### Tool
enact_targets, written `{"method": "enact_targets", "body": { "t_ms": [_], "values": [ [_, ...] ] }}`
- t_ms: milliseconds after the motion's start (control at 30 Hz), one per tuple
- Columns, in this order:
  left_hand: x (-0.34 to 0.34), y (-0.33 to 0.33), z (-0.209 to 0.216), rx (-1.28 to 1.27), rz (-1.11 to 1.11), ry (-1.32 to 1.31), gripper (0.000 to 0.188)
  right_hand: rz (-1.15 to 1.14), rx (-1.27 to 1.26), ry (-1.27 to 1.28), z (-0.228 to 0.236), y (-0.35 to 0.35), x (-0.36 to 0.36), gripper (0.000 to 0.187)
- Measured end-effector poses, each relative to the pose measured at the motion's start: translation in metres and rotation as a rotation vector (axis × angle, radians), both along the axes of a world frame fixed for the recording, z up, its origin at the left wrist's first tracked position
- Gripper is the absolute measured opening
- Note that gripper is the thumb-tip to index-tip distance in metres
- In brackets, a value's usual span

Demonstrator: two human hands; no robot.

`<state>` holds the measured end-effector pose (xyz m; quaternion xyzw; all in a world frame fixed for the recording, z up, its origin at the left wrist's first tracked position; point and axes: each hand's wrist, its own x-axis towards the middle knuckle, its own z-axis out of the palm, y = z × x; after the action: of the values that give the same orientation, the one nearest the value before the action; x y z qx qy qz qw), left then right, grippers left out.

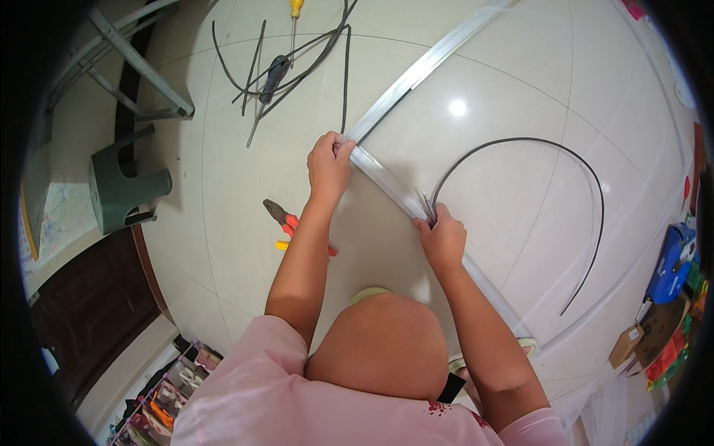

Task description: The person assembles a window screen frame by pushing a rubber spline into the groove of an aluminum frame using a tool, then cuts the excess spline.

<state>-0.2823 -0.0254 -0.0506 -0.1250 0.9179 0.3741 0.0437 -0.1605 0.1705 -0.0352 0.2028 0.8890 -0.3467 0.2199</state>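
Note:
A silvery metal frame (390,182) lies on the floor, one corner pointing left. My left hand (329,167) is closed round that corner, fingertips on the rail. Along the same frame, my right hand (444,236) is closed at the near rail and pinches one end of a thin black rubber strip (599,195), which loops out to the right over the floor. A small thin pointed piece, too small to name, sticks up by its fingers. Another black strip (345,89) reaches down to the corner at my left hand. Dark strip also lines part of the far rail's inner edge.
Red-handled pliers (277,212) and something yellow lie left of my left forearm. Beyond are loose black strips (223,65), a dark-handled screwdriver (275,78) and a yellow-handled screwdriver (295,9). A green stool (123,182) stands left; a blue box (669,260) stands at right.

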Motion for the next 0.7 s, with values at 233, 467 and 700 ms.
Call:
{"method": "enact_targets", "body": {
  "t_ms": [233, 467, 700],
  "values": [
    [-0.003, 0.001, -0.004, -0.039, -0.055, 0.019, 0.016, -0.031, 0.022, -0.005, -0.002, 0.002, -0.002, 0.032],
    [0.019, 0.068, 0.023, 0.155, -0.292, 0.211, 0.016, -0.458, -0.21, 0.074, 0.014, 0.06, 0.03, 0.031],
    [0.08, 0.248, 0.077, 0.415, -1.673, -0.099, 0.014, -0.876, 0.304, 0.223, 0.098, 0.223, 0.171, 0.032]
  ]
}}
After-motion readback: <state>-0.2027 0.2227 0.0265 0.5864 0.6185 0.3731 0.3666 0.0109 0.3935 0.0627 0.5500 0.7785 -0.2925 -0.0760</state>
